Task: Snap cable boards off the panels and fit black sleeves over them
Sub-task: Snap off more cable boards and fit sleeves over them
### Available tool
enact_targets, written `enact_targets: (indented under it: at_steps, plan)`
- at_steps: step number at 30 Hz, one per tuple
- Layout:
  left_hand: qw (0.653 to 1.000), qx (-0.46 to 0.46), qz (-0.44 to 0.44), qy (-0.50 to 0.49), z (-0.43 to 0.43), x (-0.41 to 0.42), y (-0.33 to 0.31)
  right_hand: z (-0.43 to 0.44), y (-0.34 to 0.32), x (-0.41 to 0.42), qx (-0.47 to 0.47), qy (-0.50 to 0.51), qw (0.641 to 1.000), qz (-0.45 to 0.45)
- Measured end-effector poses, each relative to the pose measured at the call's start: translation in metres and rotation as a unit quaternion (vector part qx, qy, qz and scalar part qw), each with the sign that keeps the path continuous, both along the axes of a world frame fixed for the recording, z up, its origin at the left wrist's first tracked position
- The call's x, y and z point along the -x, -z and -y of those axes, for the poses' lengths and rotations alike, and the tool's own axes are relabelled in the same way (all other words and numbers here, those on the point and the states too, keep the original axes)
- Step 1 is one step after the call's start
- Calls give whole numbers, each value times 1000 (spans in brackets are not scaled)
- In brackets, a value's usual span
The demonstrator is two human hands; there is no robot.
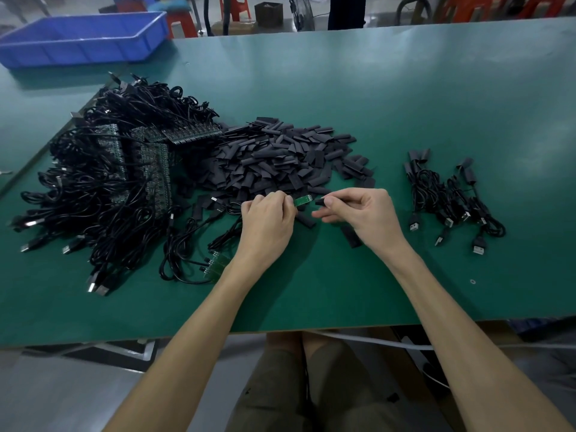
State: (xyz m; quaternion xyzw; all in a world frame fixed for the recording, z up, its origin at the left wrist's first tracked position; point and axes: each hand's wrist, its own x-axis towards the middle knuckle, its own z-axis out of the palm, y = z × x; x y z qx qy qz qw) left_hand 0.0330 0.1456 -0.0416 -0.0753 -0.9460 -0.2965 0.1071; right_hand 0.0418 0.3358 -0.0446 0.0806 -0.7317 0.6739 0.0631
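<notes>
My left hand pinches a small green cable board whose free end points right. My right hand pinches a black sleeve with its open end facing the board, a small gap between them. Behind the hands lies a heap of black sleeves. At the left is a big tangle of black cables on stacked board panels. A small green panel piece with cables lies by my left wrist.
A cluster of sleeved cables lies at the right on the green table. A blue plastic bin stands at the back left. Loose sleeves lie under my right hand. The table's front edge is near my body.
</notes>
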Motion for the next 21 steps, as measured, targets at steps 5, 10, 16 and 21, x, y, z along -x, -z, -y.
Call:
enact_targets:
  at_steps: [5,10,16,21]
  plan:
    - [1000,-4,-3,7,0,-1,1,-1,-2,0,15,-11,1000,2]
    - [1000,-13,-2,23,2,-1,2,-1,-4,-2,26,-12,1000,0]
    - [999,-23,2,34,1,-1,1,0,-7,-3,25,5,1000,-5]
    - [999,-24,5,38,2,-2,-1,-1,-7,-2,16,11,1000,-1]
